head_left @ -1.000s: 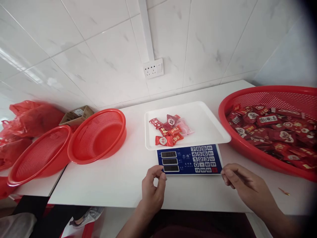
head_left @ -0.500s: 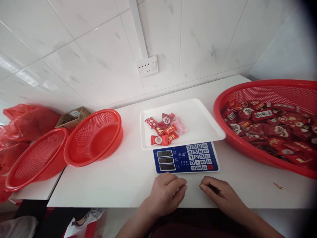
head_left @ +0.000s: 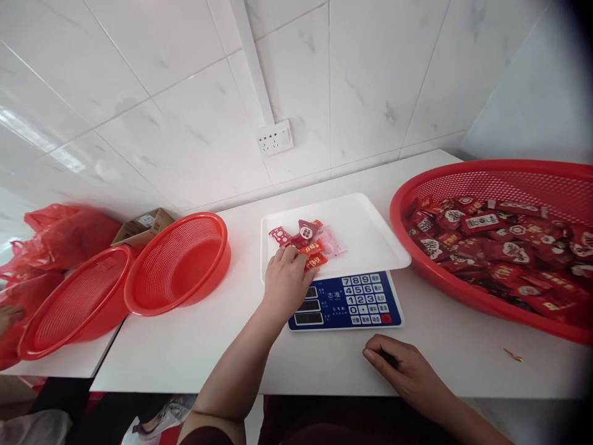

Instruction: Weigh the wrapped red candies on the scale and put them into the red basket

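The blue front of the scale (head_left: 365, 300) is showing white keys with the numbers 7 8 9, 4 5 6, 1 2 3 and 0. Two Chinese signs, 志准, are sitting beside them. The other keys have writing too tiny to read. The red candies (head_left: 309, 238) are showing white marks on their wrappers, but I cannot read those.

The scale is lying with its long side going left to right, and its blue front is facing the person. The white tray (head_left: 370, 232) on top is lying the same way. The candies are sitting in a little pile on the left part of the tray, pointing all different ways.

The left hand (head_left: 287, 281) is reaching over the scale, its bent fingers touching the near candies. I cannot tell if it is gripping one. The right hand (head_left: 407, 371) is resting on the white tabletop (head_left: 194, 346), in front of the scale, loosely curled and holding nothing.

Half a second ago both hands were lying on the tabletop in front of the scale. Now the left hand has gone up to the tray and is hiding part of the blue front. The right hand is staying about where it was.

Beyond the right hand, a big red basket (head_left: 463, 292) is holding many more red candies. Left of the left hand, two smaller red baskets (head_left: 178, 266) are sitting side by side.
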Available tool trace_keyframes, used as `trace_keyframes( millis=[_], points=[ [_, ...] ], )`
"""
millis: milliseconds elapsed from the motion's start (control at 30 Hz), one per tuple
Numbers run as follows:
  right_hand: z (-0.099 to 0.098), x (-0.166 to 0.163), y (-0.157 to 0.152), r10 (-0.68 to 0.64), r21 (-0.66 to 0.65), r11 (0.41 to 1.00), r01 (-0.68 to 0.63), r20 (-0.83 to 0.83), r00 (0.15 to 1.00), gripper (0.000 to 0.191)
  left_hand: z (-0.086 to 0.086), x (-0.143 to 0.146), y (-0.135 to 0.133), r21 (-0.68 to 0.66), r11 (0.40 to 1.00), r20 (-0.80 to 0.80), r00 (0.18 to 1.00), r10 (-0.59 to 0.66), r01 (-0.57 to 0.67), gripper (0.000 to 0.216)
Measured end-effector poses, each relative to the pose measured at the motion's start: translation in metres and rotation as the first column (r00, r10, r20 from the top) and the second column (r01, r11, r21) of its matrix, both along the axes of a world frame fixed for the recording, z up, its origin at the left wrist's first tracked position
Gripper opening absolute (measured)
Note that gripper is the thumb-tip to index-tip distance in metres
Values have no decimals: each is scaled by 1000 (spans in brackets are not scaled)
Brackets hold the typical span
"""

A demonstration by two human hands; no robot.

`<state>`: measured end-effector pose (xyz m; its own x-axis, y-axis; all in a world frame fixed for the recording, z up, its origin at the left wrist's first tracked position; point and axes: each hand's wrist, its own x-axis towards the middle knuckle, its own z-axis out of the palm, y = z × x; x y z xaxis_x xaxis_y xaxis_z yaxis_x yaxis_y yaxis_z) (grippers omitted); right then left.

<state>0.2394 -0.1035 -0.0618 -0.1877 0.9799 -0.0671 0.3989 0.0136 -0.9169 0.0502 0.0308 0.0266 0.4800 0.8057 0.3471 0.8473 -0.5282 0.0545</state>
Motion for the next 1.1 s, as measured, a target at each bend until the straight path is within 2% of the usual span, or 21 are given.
trace_keyframes(
  millis=[167, 300, 433, 500, 600, 667, 700, 767, 833, 933, 1000, 1100],
  points=[
    [2, 0, 1, 4, 3, 1000, -4, -10, 1000, 35, 2, 7, 0, -33, 999, -52, 999, 11, -12, 20],
    [1, -1, 2, -4, -11, 1000, 4, -31, 1000, 36, 2, 7, 0, 33, 999, -9, 999, -41, 41, 15],
    [-4, 3, 1, 5, -29, 1000, -7, -70, 998, 38, 11, 9, -23, 162, 975, 161, 970, -181, 155, 18],
    [-8, 7, -1, 28, -26, 999, -32, -136, 990, 40, 10, 12, -46, 143, 950, 209, 929, -304, 279, 22],
    [-11, 13, -5, 64, -47, 996, -81, -293, 954, 59, -7, 19, -79, -11, 877, 206, 859, -469, 481, 23],
    [-10, 14, -6, 82, -79, 990, -114, -332, 940, 73, -27, 23, -95, -93, 850, 191, 847, -496, 518, 21],
    [-8, 14, -7, 93, -94, 987, -129, -316, 944, 72, -36, 24, -100, -121, 840, 182, 844, -504, 528, 20],
    [-4, 9, -7, 111, -106, 984, -141, -253, 961, 59, -50, 24, -103, -154, 832, 184, 843, -505, 532, 22],
    [-2, 3, -6, 95, -122, 985, -124, -222, 971, 49, -53, 19, -99, -160, 824, 232, 832, -504, 543, 29],
    [-6, -5, -6, 22, -156, 986, -66, -267, 963, 49, -39, 3, -78, -93, 880, 342, 845, -411, 465, 29],
    [-10, -7, -6, -4, -172, 984, -48, -291, 957, 50, -26, -9, -55, -15, 956, 389, 883, -264, 292, 25],
    [-12, -7, -5, 9, -190, 980, -65, -281, 960, 49, -12, -24, -17, 50, 993, 319, 940, -117, 107, 28]
  ],
)
